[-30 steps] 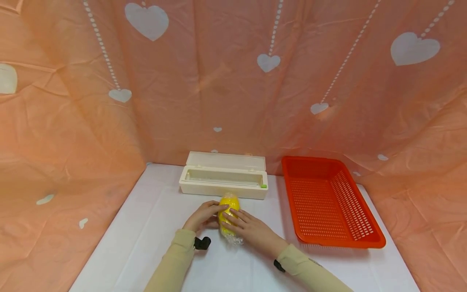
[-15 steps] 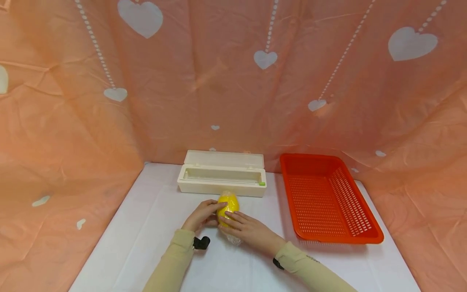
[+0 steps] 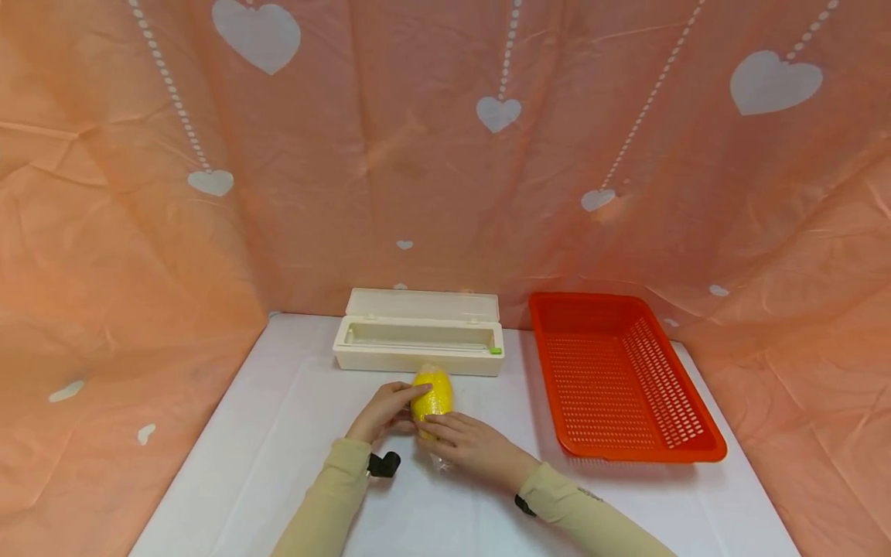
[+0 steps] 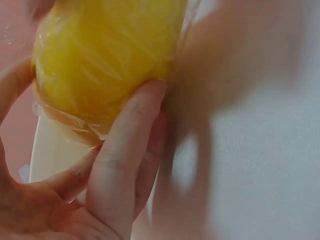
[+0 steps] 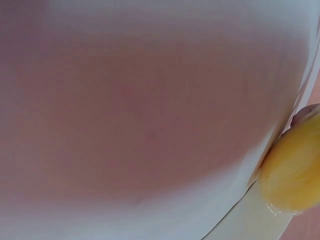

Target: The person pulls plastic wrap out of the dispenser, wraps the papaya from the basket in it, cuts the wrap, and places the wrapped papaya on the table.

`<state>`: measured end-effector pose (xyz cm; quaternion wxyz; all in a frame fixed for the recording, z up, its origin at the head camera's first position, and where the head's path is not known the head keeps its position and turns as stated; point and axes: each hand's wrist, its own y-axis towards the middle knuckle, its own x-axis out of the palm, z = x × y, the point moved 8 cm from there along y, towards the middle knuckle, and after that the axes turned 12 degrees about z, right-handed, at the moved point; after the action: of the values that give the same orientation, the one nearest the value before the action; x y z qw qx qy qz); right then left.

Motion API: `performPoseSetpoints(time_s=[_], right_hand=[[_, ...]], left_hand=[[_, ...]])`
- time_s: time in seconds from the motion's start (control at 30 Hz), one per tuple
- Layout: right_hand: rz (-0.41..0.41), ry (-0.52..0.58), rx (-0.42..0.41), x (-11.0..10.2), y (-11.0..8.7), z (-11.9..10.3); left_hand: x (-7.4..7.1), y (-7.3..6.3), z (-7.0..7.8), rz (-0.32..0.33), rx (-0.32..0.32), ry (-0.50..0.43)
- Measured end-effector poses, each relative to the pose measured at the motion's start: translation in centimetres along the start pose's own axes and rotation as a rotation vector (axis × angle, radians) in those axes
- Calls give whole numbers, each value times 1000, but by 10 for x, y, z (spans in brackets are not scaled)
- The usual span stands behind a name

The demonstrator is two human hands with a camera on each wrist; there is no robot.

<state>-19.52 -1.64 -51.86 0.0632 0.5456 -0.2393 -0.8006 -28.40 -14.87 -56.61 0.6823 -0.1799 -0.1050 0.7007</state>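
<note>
A yellow oval object (image 3: pixel 435 396), shaped like a large lemon, is wrapped in clear cling film and stands in front of the white box. My left hand (image 3: pixel 381 412) grips its left side; the left wrist view shows thumb and curled fingers (image 4: pixel 122 150) around the film-covered yellow surface (image 4: pixel 105 55). On the near right side, my right hand (image 3: pixel 480 449) holds the lower end with its fingers bent over it. A bit of loose film (image 3: pixel 442 463) pokes out beneath that hand. In the right wrist view, a blurred shape covers most of the picture, with the yellow object at the right edge.
The white cling film dispenser box (image 3: pixel 418 362) lies behind the hands with its lid (image 3: pixel 423 304) raised and a green slider (image 3: pixel 496 350) at its right end. A red perforated basket (image 3: pixel 558 410) stands on the right of the white table (image 3: pixel 264 433).
My right hand has slid toward the near end of the yellow object, baring more of its top and covering most of the loose film. The left hand keeps its hold.
</note>
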Motion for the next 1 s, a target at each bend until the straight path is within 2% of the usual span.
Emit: performPoseSetpoints(time_s=[0.17, 0.5, 0.67, 1.0], right_hand=[[92, 51, -12, -8, 0, -3], [105, 39, -38, -14, 3, 0], [150, 29, -40, -17, 3, 2], [271, 252, 111, -18, 6, 16]], left_hand=[[0, 2, -1, 19, -4, 12], [0, 3, 1, 27, 11, -3], [0, 3, 1, 20, -1, -14], [0, 2, 1, 28, -29, 0]])
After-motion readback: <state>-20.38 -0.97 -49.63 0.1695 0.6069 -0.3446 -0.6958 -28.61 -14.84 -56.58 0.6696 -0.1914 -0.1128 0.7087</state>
